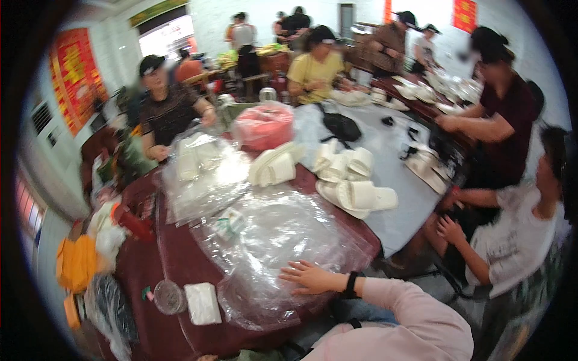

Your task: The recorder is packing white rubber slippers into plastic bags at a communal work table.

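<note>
My right hand, in a pink sleeve with a dark wristband, lies with fingers stretched out on a pile of clear plastic bags. It grips nothing. Only a sliver of skin shows at the lower edge, perhaps my left hand; its fingers are hidden. A small white-and-green packet rests on the plastic. Beyond the pile, a pair of cream slippers sits on the dark red table. Several more cream slippers are stacked to the right.
A white tissue pack and a round clear container lie at front left. Bagged slippers and a red bundle in plastic stand farther back. A grey sheet covers the right side. Several people sit or stand around the tables.
</note>
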### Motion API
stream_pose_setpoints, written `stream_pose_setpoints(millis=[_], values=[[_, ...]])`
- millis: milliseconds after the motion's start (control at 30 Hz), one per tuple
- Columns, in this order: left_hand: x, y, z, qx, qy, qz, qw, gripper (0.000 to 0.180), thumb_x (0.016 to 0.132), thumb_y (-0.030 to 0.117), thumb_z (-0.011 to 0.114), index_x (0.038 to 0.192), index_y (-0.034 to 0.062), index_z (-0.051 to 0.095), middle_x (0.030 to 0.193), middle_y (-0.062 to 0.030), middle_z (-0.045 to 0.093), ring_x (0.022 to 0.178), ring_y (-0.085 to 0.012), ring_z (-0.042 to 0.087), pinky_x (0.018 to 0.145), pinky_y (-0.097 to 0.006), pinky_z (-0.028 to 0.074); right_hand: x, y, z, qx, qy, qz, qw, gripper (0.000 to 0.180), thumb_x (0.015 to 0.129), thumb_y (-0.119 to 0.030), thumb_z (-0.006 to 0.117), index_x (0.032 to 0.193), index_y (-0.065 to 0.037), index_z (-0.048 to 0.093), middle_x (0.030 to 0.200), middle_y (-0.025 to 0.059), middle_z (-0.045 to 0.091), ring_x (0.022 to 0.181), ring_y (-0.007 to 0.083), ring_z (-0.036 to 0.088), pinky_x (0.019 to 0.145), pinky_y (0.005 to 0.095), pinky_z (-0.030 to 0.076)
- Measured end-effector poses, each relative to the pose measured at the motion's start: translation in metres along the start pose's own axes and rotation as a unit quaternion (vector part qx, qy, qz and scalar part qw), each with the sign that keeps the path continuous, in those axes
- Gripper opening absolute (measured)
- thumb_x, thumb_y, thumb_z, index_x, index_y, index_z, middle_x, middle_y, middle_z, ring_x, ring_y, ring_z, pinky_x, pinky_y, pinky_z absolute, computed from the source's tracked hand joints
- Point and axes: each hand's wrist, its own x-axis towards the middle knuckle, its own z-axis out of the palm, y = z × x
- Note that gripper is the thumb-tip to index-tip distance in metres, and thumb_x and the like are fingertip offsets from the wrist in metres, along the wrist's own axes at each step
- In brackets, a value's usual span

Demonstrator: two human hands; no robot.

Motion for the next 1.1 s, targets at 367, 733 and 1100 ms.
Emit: stream_pose_setpoints(millis=[367, 733, 1100], values=[[0.007, 0.018, 0.025, -0.081, -0.218, -0.095, 0.968, 0.035, 0.082, 0.032, 0.054, 0.108, 0.0081, 0.06, 0.098, -0.0228, 0.063, 0.093, -0.0407, 0.059, 0.081, -0.048, 0.046, -0.002, 0.003, 0.016, -0.003, -0.021, 0.003, 1.0, 0.068, 0.088, -0.046, 0.05, 0.144, -0.015, 0.026, 0.152, 0.0099, 0.018, 0.14, 0.034, 0.013, 0.113, 0.0495, 0.011], [0.034, 0.086, -0.01, 0.147, -0.316, -0.04, 0.936, 0.035, 0.084, 0.033, 0.051, 0.111, 0.0122, 0.06, 0.102, -0.023, 0.063, 0.098, -0.0392, 0.059, 0.086, -0.05, 0.043, -0.006, 0.008, 0.03, 0.025, 0.039, -0.004, 0.999, 0.064, 0.091, -0.044, 0.047, 0.145, -0.016, 0.026, 0.152, 0.0088, 0.019, 0.141, 0.0317, 0.012, 0.113, 0.0498, 0.01], [0.005, 0.053, -0.012, -0.01, -0.108, -0.195, 0.975, 0.032, 0.081, 0.019, 0.054, 0.11, 0.0082, 0.061, 0.097, -0.0224, 0.062, 0.088, -0.0409, 0.057, 0.079, -0.049, 0.044, -0.011, 0.01, 0.038, 0.043, 0.105, -0.033, 0.993, 0.066, 0.089, -0.046, 0.047, 0.143, -0.012, 0.028, 0.151, 0.0116, 0.02, 0.14, 0.0321, 0.014, 0.113, 0.0493, 0.008]])
